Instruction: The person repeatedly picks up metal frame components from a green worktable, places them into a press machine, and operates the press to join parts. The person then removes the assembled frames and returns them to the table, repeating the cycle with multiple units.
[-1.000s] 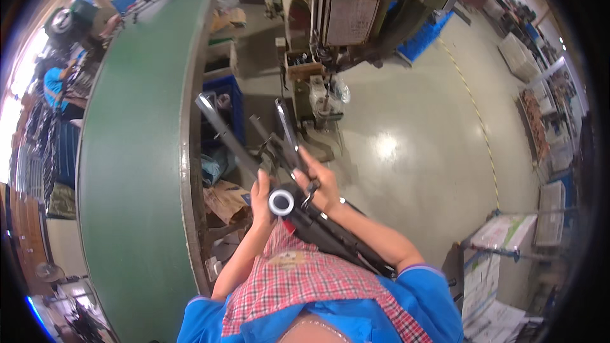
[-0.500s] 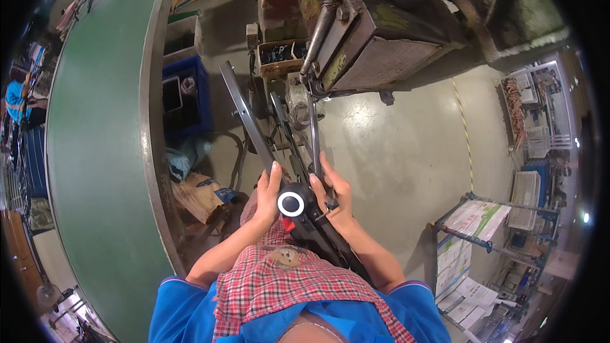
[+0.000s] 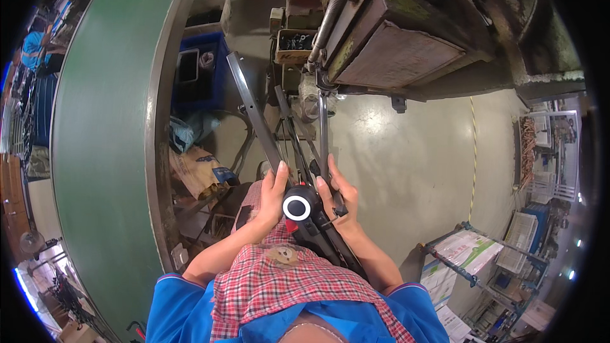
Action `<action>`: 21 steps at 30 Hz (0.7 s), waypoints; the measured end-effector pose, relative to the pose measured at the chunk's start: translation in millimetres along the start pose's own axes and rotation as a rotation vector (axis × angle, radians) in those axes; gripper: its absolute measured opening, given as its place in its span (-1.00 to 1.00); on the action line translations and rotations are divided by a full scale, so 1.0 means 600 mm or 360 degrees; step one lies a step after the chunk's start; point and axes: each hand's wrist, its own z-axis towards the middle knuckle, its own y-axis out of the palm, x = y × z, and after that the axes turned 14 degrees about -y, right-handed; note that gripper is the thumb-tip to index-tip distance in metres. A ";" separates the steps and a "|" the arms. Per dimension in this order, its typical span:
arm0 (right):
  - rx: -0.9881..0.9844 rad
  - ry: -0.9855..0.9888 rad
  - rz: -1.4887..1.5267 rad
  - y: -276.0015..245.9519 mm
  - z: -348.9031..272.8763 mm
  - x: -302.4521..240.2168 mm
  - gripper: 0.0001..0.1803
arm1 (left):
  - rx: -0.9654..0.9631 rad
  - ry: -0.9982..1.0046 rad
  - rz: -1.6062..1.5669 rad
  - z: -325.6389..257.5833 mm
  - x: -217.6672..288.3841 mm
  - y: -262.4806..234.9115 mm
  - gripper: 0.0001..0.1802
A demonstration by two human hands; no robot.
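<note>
Metal rods [image 3: 298,152] bundled btwn both grips: left hand [image 3: 272,195], right hand [image 3: 337,193] closed round them.

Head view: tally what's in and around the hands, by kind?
Hands: 2, left hand and right hand
Long metal bars held in a bundle: at least 4, exact count unclear
Round black-and-white cap: 1
Blue crate: 1
Green conveyor belt: 1
Total: at least 9

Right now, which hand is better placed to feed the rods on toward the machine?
Probably the right hand: it wraps the thin dark rods that run straight up to the machine. The left hand rests against the flat metal bar, which angles away left toward the green conveyor belt.
</note>
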 end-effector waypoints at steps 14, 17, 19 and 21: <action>-0.0034 -0.0004 -0.0019 -0.015 -0.010 0.045 -0.46 | 0.0065 -0.0119 -0.0105 0.007 -0.022 0.024 -0.55; -0.0018 0.0008 0.0025 -0.012 -0.015 0.061 -0.45 | 0.0078 -0.0168 -0.0097 0.023 -0.045 0.019 -0.53; -0.0026 0.0008 0.0019 -0.015 -0.018 0.064 -0.45 | -0.0006 -0.0237 -0.0124 0.023 -0.045 0.021 -0.51; -0.0064 -0.0022 -0.0036 -0.020 -0.010 0.058 -0.45 | -0.0046 -0.0235 -0.0186 0.016 -0.029 0.035 -0.52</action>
